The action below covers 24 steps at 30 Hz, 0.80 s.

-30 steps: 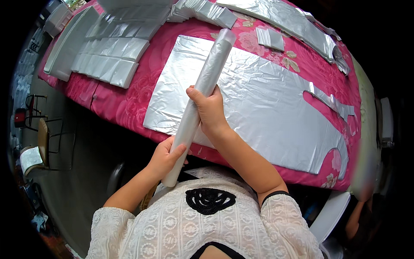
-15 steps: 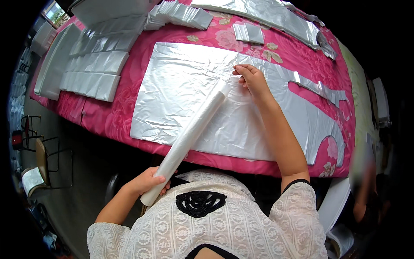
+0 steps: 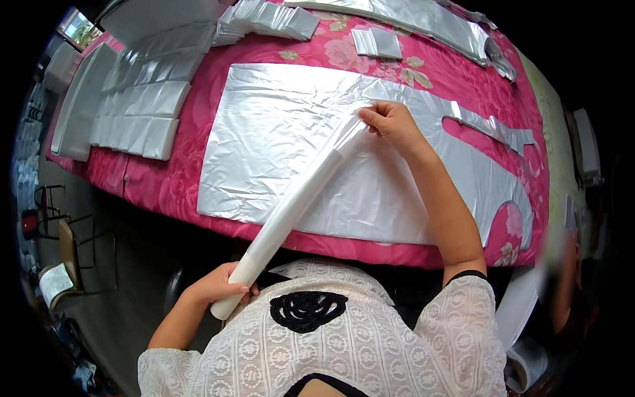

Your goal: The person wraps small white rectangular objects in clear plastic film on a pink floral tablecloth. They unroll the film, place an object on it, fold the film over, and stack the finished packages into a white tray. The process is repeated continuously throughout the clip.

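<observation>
My left hand wraps round the lower end of a long white roll of plastic film, held slantwise in front of my body. At the roll's upper end, my right hand pinches the loose, gathered end of the film between thumb and fingers. Beneath the roll and my right forearm lies a flat stack of silvery-white plastic sheets. Its right end is cut into a curved notch and narrow straps, like apron or bag shapes. A pink floral cloth covers the table under it.
Rows of folded plastic packets stand in a white box at the left. More folded packets and a small pile lie at the back, near a long bundle of film. A chair stands on the floor at left.
My right hand has closed on the film at the roll's upper end and a narrow length of it now stretches to my fingers. My left hand still grips the lower end.
</observation>
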Tool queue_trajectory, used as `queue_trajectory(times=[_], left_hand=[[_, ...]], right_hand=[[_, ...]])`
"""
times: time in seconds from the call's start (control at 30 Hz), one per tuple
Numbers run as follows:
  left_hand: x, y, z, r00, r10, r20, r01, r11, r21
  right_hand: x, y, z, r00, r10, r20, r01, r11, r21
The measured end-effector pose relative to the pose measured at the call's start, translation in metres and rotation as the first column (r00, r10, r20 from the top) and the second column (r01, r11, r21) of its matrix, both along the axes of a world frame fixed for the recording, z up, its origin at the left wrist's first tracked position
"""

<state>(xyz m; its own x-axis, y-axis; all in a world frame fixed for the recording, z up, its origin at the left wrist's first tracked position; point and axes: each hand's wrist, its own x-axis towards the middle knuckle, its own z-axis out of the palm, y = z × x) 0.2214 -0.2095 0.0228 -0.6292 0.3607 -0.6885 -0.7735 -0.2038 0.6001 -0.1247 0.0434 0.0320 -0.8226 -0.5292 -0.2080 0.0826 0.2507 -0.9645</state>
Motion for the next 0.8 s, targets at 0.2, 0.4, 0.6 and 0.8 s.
queue_trajectory(times=[0.2,0.4,0.6,0.8], left_hand=[[0.038,-0.035,-0.007,0.975,-0.221,0.01,0.218,0.967,0.134],[-0.003,-0.048,0.008,0.875,-0.483,-0.046,0.484,0.863,0.147],[-0.125,0.0,0.072,0.537,-0.796,-0.279,0.358,0.515,-0.779],[-0.17,0.046,0.052,0.124,-0.881,-0.456,-0.435,0.365,-0.823]], right_hand=[[-0.074,0.098,-0.012,0.901,-0.309,-0.304,0.335,0.942,0.034],[-0.08,0.118,-0.015,0.908,-0.319,-0.273,0.338,0.941,0.028],[-0.057,0.054,-0.016,0.953,-0.161,-0.257,0.161,0.987,-0.02],[-0.049,0.022,-0.012,0.978,-0.005,-0.209,0.014,0.999,0.038]])
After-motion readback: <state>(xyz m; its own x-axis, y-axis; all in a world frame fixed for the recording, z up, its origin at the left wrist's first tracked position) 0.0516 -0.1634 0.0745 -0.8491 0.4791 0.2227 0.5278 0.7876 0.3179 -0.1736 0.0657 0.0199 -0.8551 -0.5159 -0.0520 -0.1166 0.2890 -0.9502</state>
